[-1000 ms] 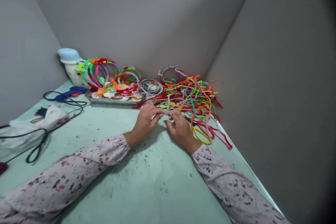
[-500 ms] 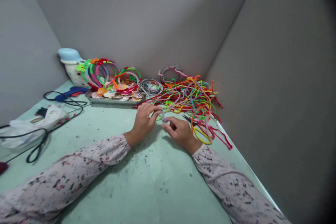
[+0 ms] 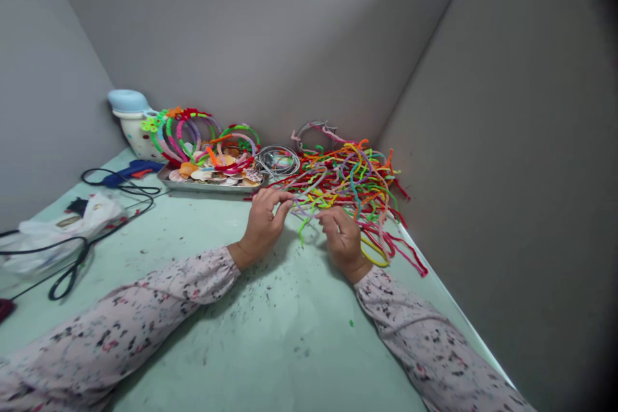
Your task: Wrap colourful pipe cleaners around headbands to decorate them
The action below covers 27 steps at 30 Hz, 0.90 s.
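Between my hands a thin purple pipe cleaner (image 3: 304, 211) spans a short gap. My left hand (image 3: 265, 219) pinches its left end between thumb and fingertips. The right end is in the closed fingers of my right hand (image 3: 342, 238). A grey wire loop (image 3: 313, 181) rises from near my left fingertips toward the heap behind. A bright green piece (image 3: 302, 232) hangs just below the purple strand. Whether the green piece is joined to the wire is too small to tell.
Behind my right hand lies a tangled heap of coloured pipe cleaners (image 3: 357, 170), with yellow-handled scissors (image 3: 374, 251) beside it. A metal tray (image 3: 212, 188) holds shells and wrapped hoops. Cables (image 3: 87, 244), a plastic bag (image 3: 72, 225) and a blue-lidded container (image 3: 132, 119) are left.
My right hand has moved right and slightly up, away from my left, drawing the purple strand sideways. The green piece now hangs lower between the hands. My left hand has barely moved.
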### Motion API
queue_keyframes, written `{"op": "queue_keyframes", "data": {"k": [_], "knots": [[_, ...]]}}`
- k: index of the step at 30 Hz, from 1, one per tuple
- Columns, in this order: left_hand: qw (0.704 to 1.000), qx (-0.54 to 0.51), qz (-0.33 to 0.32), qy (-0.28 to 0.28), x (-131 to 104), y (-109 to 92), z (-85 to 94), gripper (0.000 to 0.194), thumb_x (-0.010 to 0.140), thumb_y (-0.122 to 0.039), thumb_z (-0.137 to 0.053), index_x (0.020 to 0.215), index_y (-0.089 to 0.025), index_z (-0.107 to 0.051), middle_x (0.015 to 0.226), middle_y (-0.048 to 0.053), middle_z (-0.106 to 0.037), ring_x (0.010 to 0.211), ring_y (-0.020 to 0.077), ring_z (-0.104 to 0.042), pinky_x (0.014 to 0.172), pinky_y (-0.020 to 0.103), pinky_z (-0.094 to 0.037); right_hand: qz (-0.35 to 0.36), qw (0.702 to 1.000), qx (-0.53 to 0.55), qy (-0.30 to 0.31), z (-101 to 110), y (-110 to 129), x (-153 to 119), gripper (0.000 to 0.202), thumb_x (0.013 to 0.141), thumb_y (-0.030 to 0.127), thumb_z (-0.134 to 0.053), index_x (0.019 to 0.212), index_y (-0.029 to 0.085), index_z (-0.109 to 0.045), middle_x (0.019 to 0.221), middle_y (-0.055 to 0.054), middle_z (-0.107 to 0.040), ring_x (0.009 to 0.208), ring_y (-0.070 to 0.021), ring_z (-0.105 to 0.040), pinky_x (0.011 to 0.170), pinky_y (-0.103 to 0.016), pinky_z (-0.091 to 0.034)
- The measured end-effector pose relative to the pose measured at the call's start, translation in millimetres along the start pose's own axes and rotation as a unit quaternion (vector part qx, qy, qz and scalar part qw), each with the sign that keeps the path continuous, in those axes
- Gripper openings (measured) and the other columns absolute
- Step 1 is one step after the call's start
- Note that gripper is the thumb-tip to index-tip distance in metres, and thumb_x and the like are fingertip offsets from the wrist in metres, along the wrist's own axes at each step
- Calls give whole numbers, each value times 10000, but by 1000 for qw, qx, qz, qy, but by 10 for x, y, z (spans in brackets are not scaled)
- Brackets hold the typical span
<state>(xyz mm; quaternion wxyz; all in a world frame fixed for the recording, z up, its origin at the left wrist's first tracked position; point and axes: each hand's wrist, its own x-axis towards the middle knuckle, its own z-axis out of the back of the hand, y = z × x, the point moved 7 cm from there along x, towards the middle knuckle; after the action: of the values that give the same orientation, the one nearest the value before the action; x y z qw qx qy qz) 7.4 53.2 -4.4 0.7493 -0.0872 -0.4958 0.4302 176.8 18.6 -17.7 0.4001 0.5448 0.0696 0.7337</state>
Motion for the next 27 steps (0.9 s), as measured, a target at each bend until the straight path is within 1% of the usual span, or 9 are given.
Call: {"op": "queue_keyframes", "data": {"k": [2,6,9,12,14,17,19,22,27], "knots": [[1000,1,-9,13,-10,-18,-26,148,898,-271,-500,915,-202,-630,886,31,-640,901,191,-536,866,353,-389,-23,999,-14,-31,40,-54,30,189,915,281,-446,928,196,-614,837,-45,-604,794,-173,-577,717,-320,-480],[1000,-4,-10,7,3,-22,-24,149,895,-281,-505,913,-207,-633,883,33,-644,905,194,-541,860,358,-397,19,999,-29,13,-25,41,54,200,872,290,-522,1040,205,-589,998,-80,-613,931,-202,-578,741,-343,-502],[1000,-24,3,-6,63,8,-2,140,886,-274,-517,914,-211,-638,903,30,-657,926,195,-552,875,359,-406,82,996,-39,22,-75,188,6,148,835,262,-571,970,205,-588,905,-64,-635,893,-198,-589,772,-353,-504],[997,-65,31,-6,146,61,-12,138,872,-270,-534,917,-210,-650,926,29,-673,932,192,-572,877,350,-423,98,988,-46,111,-288,214,-43,113,852,226,-546,945,214,-608,884,-44,-663,865,-177,-606,796,-331,-502],[994,-100,55,1,189,100,-41,143,863,-265,-542,919,-202,-658,940,32,-681,923,189,-589,870,342,-440,46,988,-76,123,-371,107,-22,194,868,225,-525,1046,209,-603,982,-66,-663,963,-193,-601,850,-350,-495],[985,-143,91,8,207,164,-94,152,851,-267,-551,926,-197,-663,948,34,-690,904,188,-610,856,338,-462,-65,993,-71,67,-342,-90,47,399,873,256,-528,1264,195,-475,1121,-107,-624,1027,-204,-598,827,-348,-524],[981,-161,112,4,190,220,-119,159,847,-281,-556,924,-194,-665,952,39,-692,911,194,-618,856,339,-469,-93,994,-37,33,-291,-130,83,532,875,268,-532,1368,202,-344,1226,-132,-569,1074,-207,-586,835,-349,-532],[977,-170,126,7,145,301,-160,186,852,-310,-552,940,-195,-669,977,44,-689,944,201,-613,880,351,-463,-37,999,-38,7,-206,-38,127,597,871,241,-537,1407,210,-277,1319,-159,-486,1190,-241,-509,942,-421,-482],[977,-167,126,37,97,352,-223,192,869,-316,-539,951,-214,-680,949,35,-680,934,196,-599,864,346,-462,98,988,-119,18,-179,46,166,511,861,127,-499,1346,251,-396,1213,-122,-541,1152,-250,-516,959,-474,-463]]}}
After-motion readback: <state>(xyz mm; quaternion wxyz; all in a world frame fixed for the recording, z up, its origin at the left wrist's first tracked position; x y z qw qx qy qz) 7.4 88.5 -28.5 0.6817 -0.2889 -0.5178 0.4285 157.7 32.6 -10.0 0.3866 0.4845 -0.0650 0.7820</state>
